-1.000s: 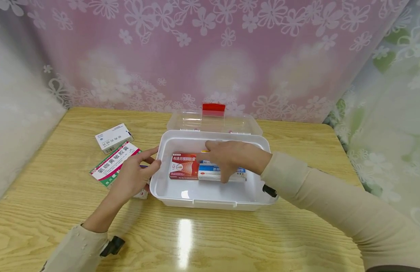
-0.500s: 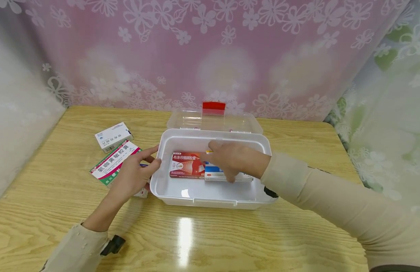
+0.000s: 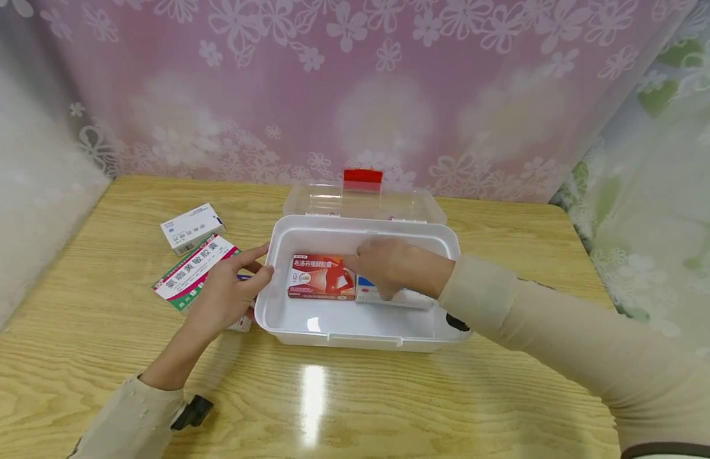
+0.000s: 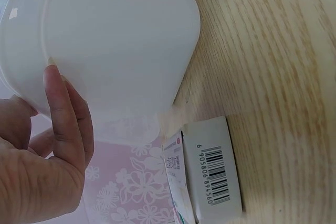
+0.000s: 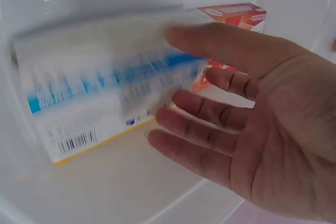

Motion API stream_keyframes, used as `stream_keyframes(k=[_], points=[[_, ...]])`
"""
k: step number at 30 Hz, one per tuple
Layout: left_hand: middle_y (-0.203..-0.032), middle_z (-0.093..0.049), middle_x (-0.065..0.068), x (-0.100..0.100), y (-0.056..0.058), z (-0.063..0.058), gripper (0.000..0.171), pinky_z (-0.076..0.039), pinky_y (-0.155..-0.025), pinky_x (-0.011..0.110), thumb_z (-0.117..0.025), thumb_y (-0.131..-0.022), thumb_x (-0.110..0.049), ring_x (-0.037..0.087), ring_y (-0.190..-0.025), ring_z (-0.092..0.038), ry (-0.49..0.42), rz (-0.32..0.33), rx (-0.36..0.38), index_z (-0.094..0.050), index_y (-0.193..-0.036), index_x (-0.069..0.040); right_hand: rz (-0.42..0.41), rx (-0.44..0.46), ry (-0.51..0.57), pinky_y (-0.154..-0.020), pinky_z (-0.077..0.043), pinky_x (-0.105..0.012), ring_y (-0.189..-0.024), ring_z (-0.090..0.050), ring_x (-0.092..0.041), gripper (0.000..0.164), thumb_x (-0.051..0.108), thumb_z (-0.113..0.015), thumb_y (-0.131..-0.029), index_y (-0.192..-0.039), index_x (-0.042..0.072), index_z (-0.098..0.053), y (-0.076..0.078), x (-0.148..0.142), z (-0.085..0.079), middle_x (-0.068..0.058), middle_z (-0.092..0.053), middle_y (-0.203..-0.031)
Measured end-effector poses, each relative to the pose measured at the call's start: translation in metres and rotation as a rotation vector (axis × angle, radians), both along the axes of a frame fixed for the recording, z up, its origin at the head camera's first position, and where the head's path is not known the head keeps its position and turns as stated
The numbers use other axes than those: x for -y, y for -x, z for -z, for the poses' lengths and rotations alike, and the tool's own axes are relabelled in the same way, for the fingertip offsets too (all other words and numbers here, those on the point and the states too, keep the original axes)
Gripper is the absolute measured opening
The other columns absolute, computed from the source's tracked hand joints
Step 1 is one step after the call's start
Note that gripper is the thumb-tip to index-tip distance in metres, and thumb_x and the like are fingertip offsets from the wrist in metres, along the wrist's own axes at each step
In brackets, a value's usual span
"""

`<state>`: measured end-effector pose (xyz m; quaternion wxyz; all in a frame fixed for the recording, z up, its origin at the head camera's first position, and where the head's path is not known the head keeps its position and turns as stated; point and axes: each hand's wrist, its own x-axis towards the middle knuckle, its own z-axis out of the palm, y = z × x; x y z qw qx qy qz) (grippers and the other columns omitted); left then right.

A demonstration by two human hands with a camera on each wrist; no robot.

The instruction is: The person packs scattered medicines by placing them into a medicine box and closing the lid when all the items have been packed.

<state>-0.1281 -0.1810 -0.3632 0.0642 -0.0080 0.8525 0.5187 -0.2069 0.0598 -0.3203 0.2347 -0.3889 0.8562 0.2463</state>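
Observation:
A white plastic storage box (image 3: 366, 341) stands with its lid raised behind it. My left hand (image 3: 225, 290) holds its left side at the rim; in the left wrist view, fingertips (image 4: 52, 77) press the outer wall. Inside, a red medicine box (image 3: 320, 277) lies on the left. Beside it, to the right, is a white-and-blue medicine box (image 5: 105, 87). My right hand (image 3: 389, 264) reaches over this one, its thumb across the near face and its other fingers loosely bent at the far side. The hand hides much of the white-and-blue box in the head view.
Left of the storage box, a green, white and magenta medicine box (image 3: 191, 271) and a white medicine box (image 3: 192, 228) lie on the wooden table (image 3: 245, 408). Another box end (image 3: 240, 324) shows under my left hand. The clear lid (image 3: 314, 199) has a red latch (image 3: 363, 176).
The white-and-blue medicine box has slid right inside the storage box with my right hand, uncovering more of the red medicine box. My left hand stays on the rim.

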Motion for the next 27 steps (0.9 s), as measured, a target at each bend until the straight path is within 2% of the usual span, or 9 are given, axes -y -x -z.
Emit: stream_keyframes(k=[2,4,8,12,17,23,27], points=[[-0.104,-0.057,0.016,0.000,0.000,0.001,0.050,-0.056,-0.050,0.037,-0.056,-0.096,-0.025,0.021,-0.062,-0.065,-0.009,0.000,0.002,-0.047,-0.143,-0.014,-0.034,-0.033,-0.006,-0.089,-0.052,-0.041,-0.092,-0.056,-0.020,0.069,0.029,-0.083,-0.072,-0.131,0.022,-0.049,0.001,0.001,0.003,-0.003,-0.059,-0.107],[-0.104,-0.057,0.016,0.000,0.000,0.001,0.049,-0.056,-0.050,0.037,-0.056,-0.096,-0.024,0.021,-0.062,-0.065,-0.022,0.001,0.006,-0.047,-0.143,-0.014,-0.026,-0.043,-0.018,-0.091,-0.050,-0.043,-0.090,-0.056,-0.020,0.067,0.030,-0.083,-0.073,-0.131,0.021,-0.051,0.003,0.000,0.005,-0.002,-0.060,-0.103],[-0.104,-0.056,0.017,0.000,0.000,0.002,0.048,-0.056,-0.049,0.037,-0.056,-0.096,-0.024,0.022,-0.061,-0.064,-0.037,0.001,0.010,-0.047,-0.142,-0.014,0.064,0.005,-0.018,-0.096,-0.045,-0.049,-0.095,-0.054,-0.020,0.071,0.034,-0.085,-0.069,-0.132,0.022,-0.053,0.008,-0.001,0.008,0.000,-0.060,-0.105],[-0.104,-0.057,0.017,0.000,0.001,0.003,0.049,-0.056,-0.049,0.036,-0.057,-0.096,-0.024,0.022,-0.061,-0.064,-0.029,-0.004,0.008,-0.047,-0.142,-0.014,0.137,0.047,-0.025,-0.094,-0.046,-0.046,-0.095,-0.053,-0.018,0.074,0.042,-0.087,-0.063,-0.129,0.022,-0.057,0.009,-0.001,0.010,0.002,-0.059,-0.105],[-0.105,-0.057,0.016,0.001,0.001,0.003,0.049,-0.056,-0.049,0.036,-0.056,-0.096,-0.026,0.022,-0.062,-0.064,-0.031,-0.009,0.016,-0.047,-0.143,-0.014,0.113,0.010,-0.048,-0.094,-0.047,-0.045,-0.094,-0.054,-0.019,0.069,0.042,-0.087,-0.063,-0.123,0.020,-0.060,0.006,0.001,0.013,0.000,-0.061,-0.102],[-0.105,-0.057,0.016,0.000,0.001,0.005,0.049,-0.055,-0.048,0.037,-0.057,-0.095,-0.026,0.022,-0.059,-0.063,-0.041,-0.011,0.015,-0.047,-0.142,-0.014,0.063,-0.034,-0.086,-0.095,-0.047,-0.043,-0.094,-0.055,-0.020,0.068,0.040,-0.085,-0.066,-0.124,0.017,-0.060,0.004,0.003,0.017,-0.003,-0.061,-0.102],[-0.104,-0.057,0.016,0.000,0.000,0.006,0.049,-0.055,-0.048,0.036,-0.057,-0.095,-0.025,0.022,-0.060,-0.064,-0.037,-0.015,0.003,-0.048,-0.142,-0.014,0.062,-0.045,-0.086,-0.092,-0.050,-0.041,-0.093,-0.056,-0.021,0.068,0.038,-0.085,-0.067,-0.125,0.016,-0.058,0.003,0.004,0.019,-0.004,-0.060,-0.101]])
